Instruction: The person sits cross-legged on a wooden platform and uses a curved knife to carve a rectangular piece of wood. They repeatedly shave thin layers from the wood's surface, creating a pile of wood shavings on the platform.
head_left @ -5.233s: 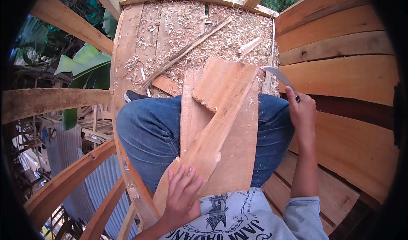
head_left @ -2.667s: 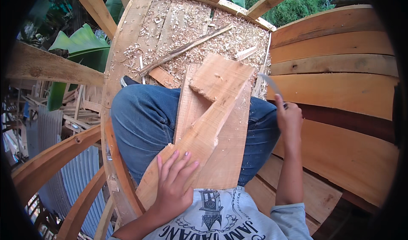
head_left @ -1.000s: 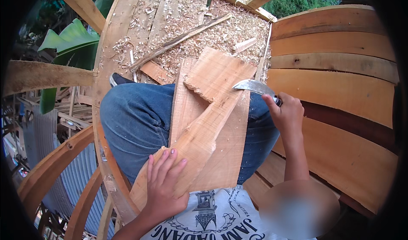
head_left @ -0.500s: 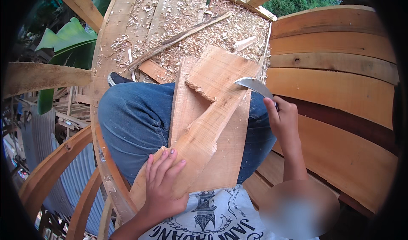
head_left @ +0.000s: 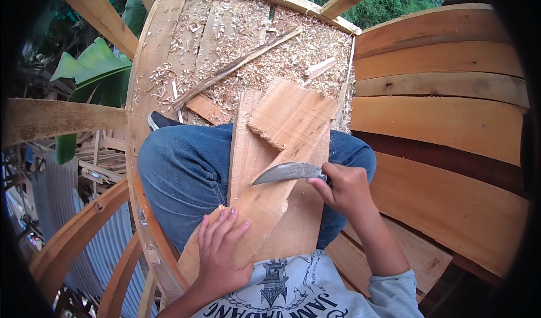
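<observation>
The notched wooden piece (head_left: pixel 297 116) is light tan, streaked with fine brown grain; the lower board (head_left: pixel 301 225) is a pinker tan. The knife (head_left: pixel 285 172) has a silver-grey blade mottled darker. The jeans (head_left: pixel 174 163) are faded blue, the shirt (head_left: pixel 332 298) pale grey with black print. The shavings (head_left: pixel 253 47) are cream, the stick (head_left: pixel 239 65) tan and dark brown, the plank wall (head_left: pixel 439 118) orange-brown, the leaf (head_left: pixel 98 64) green, the corrugated sheet (head_left: pixel 112 250) striped blue-grey.

Pale shavings (head_left: pixel 282 59) and a stick (head_left: pixel 236 66) lie on the plank floor (head_left: pixel 156 41) near a green leaf (head_left: pixel 98 70).
</observation>
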The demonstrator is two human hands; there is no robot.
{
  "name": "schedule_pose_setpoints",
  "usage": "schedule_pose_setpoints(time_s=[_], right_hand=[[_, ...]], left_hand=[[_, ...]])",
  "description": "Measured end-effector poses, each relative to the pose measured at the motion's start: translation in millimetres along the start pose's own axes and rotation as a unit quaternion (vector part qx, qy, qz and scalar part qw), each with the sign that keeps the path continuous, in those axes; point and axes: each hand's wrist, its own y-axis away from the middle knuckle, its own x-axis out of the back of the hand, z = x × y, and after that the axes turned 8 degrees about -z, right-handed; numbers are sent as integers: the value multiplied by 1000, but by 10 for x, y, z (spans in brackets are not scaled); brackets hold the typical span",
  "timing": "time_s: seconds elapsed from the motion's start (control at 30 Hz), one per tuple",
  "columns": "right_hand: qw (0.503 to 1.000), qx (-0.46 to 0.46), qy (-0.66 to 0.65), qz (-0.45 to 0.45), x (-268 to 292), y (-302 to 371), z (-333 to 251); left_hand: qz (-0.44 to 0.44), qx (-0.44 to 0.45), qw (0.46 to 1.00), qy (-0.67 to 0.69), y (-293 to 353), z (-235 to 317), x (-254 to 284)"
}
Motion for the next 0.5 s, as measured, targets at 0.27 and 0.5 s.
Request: schedule_pose_setpoints(time_s=[0.27,0.5], right_hand=[[983,-150,-67,84,194,-20,357],[999,-1,-45,-29,-4,152,-24]], left_hand=[[2,-9,1000,-7,0,-4,1],[15,-16,1000,-19,16,-54,-20]])
